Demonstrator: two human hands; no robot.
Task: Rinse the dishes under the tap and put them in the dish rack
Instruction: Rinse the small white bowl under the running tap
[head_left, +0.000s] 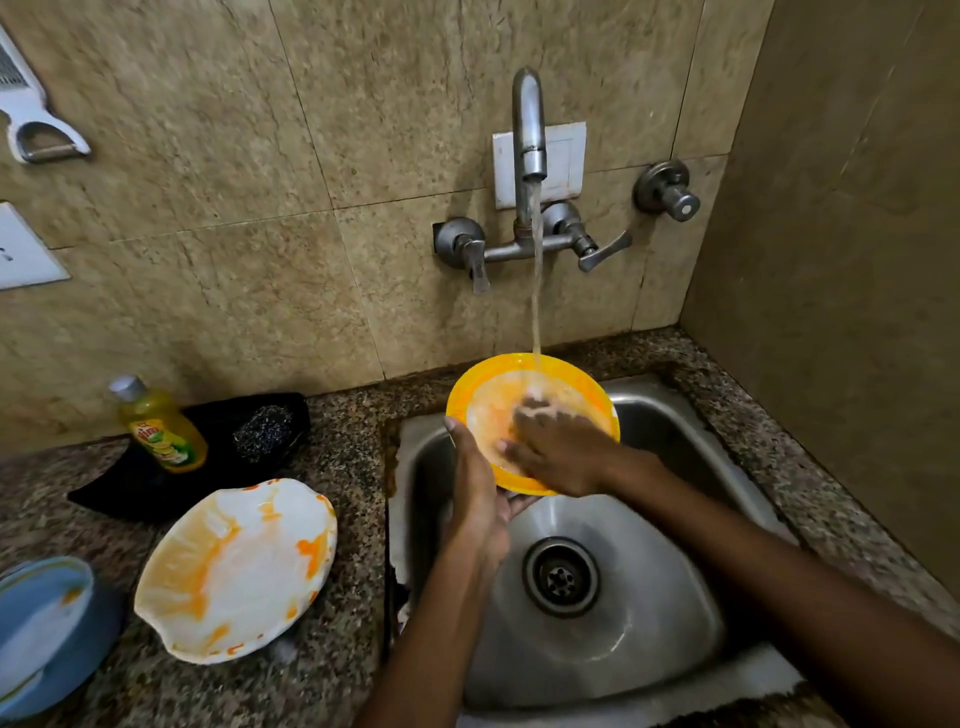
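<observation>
While the water runs from the tap (529, 130), I am rinsing a yellow plate (587, 387) over the sink (649, 597). My left hand (475, 499) holds the plate by its near left edge, with the fingers curled under it and the thumb up along the rim. My right hand (558, 449) lies flat inside the plate, fingers spread, rubbing the wet middle where the water lands. It grips nothing.

I think this is the rinse step for this plate, and it looks close to done, since only pale streaks show in it.

Off to the left of my left hand, on the counter (343, 467), a white plate (236, 569) smeared with orange waits its turn. Further left sits a blue dish (47, 629), partly cut off by the edge of the view. Behind them are a dish soap bottle (158, 426) and a steel scrubber (262, 431).

I cannot see the dish rack anywhere. So next I would need to lift the plate out of the water, let it drip, and look around for the rack. The plate is wet and may slip, so the left hand must hold tight.
</observation>
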